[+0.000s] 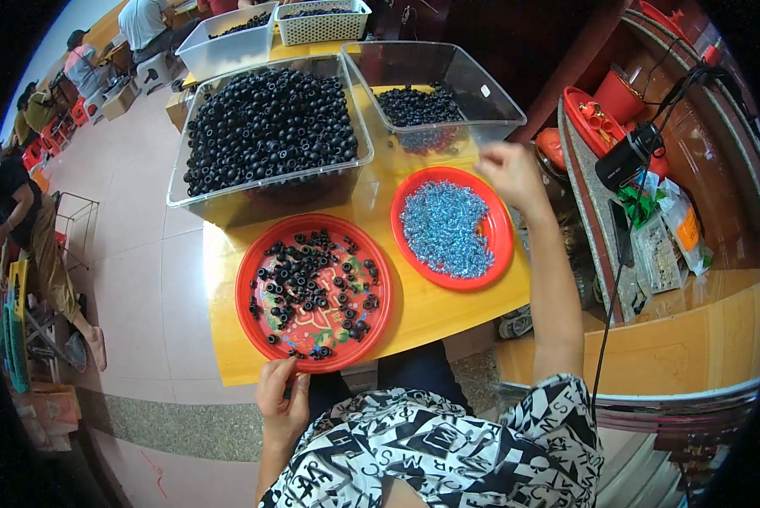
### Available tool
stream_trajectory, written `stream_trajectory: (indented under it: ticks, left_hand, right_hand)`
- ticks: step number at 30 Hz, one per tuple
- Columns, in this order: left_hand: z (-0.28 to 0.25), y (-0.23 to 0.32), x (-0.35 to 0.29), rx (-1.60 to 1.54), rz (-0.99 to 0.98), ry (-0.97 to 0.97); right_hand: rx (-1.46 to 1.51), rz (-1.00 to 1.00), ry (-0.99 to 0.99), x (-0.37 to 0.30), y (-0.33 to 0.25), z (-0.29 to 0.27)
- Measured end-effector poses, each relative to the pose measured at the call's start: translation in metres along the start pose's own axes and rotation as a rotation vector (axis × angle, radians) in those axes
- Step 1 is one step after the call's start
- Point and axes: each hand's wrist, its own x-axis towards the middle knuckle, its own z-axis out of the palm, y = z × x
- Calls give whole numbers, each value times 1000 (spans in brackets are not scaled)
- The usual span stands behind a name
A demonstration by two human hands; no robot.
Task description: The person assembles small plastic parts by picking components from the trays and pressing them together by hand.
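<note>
- i see the left hand point(282, 402) right by the near rim of the left red plate point(386, 296), fingers bent and thumb near them; i cannot tell whether the tips meet or pinch anything small.
- the right hand point(515, 176) is up by the far right rim of the right red plate point(500, 241), fingers curled and blurred; i cannot tell if they are closed on anything.
- small black pieces point(291, 275) lie scattered on the left plate, some loose and some in clusters, over its printed base.
- shiny blue pieces point(447, 224) cover most of the right plate, leaving bare red along its right side.
- both plates sit on my yellow worktop point(232, 356), the right one set farther from the wearer.
- behind the left plate i have a large clear bin point(270, 194) heaped with black parts point(270, 127).
- to its right stands a second clear bin point(481, 106), with a lower pile of dark parts point(418, 106) inside.
</note>
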Motion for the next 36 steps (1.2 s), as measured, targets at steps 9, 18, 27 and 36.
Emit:
stream_trajectory:
  ticks: [9,18,27,36]
  left_hand:
    - [-3,-7,20,4,5,38]
    - [-4,-14,51,266,145,110]
    - [8,-37,81,646,197,-131]
    - [7,-31,79,643,205,-186]
  right_hand:
    - [-301,220,-315,-98,36,29]
    - [-296,239,-211,-100,44,41]
    - [277,172,-20,-101,35,31]
    - [378,324,3,-100,41,21]
